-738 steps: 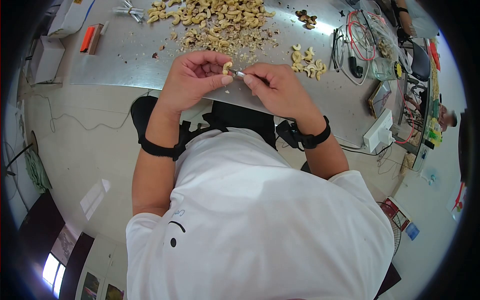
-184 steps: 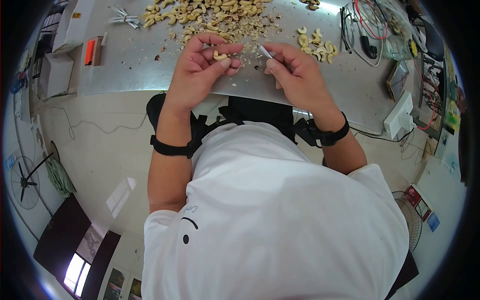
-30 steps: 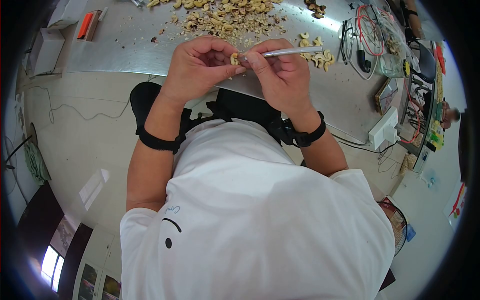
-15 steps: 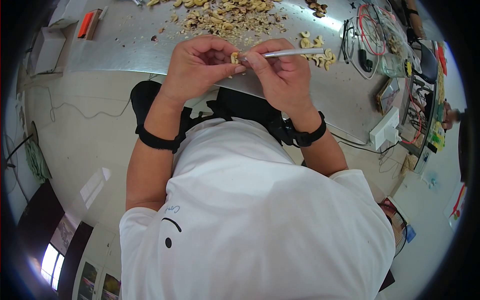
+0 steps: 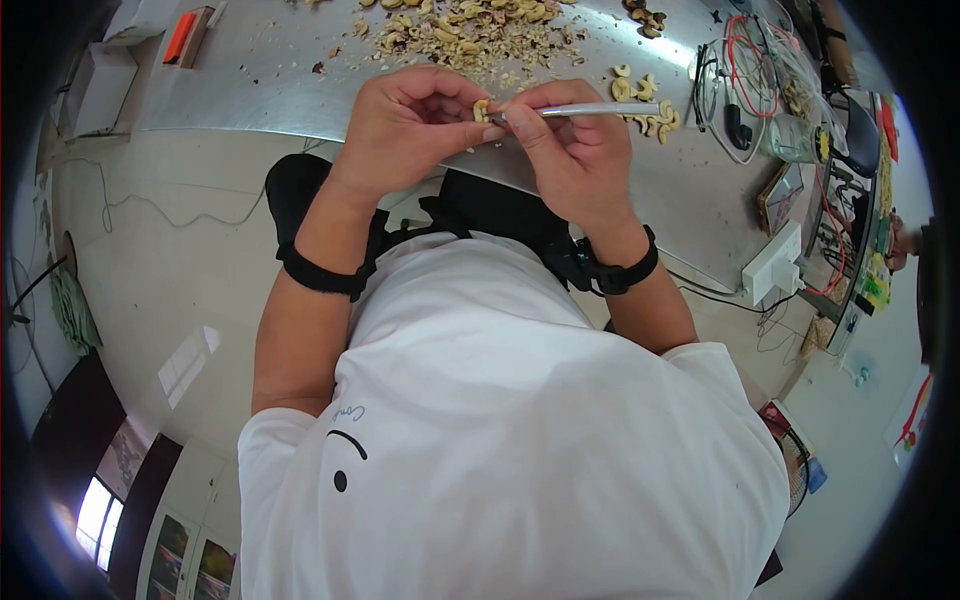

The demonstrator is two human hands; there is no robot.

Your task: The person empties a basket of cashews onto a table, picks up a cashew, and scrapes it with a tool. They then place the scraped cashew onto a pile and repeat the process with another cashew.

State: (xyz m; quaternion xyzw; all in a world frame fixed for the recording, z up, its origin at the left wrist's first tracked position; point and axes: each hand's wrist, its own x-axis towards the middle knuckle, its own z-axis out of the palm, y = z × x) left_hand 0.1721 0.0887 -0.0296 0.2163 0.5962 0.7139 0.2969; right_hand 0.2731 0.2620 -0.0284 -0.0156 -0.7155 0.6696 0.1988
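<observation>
The left hand [image 5: 405,125] is curled closed, pinching a cashew [image 5: 481,109] between thumb and fingertips just above the near edge of the steel bench [image 5: 250,85]. The right hand [image 5: 575,150] is closed around a thin metal pick [image 5: 600,108], which lies level and points to 9 o'clock, its tip touching the cashew. At 12 o'clock from the hands a heap of nuts and shell crumbs [image 5: 470,25] lies spread over the bench. At 3 o'clock from the cashew, behind the pick, sits a small cluster of pale kernels [image 5: 650,105]. Farther toward 3 o'clock lie coiled cables [image 5: 740,85], and at 10 o'clock an orange box [image 5: 185,25].
</observation>
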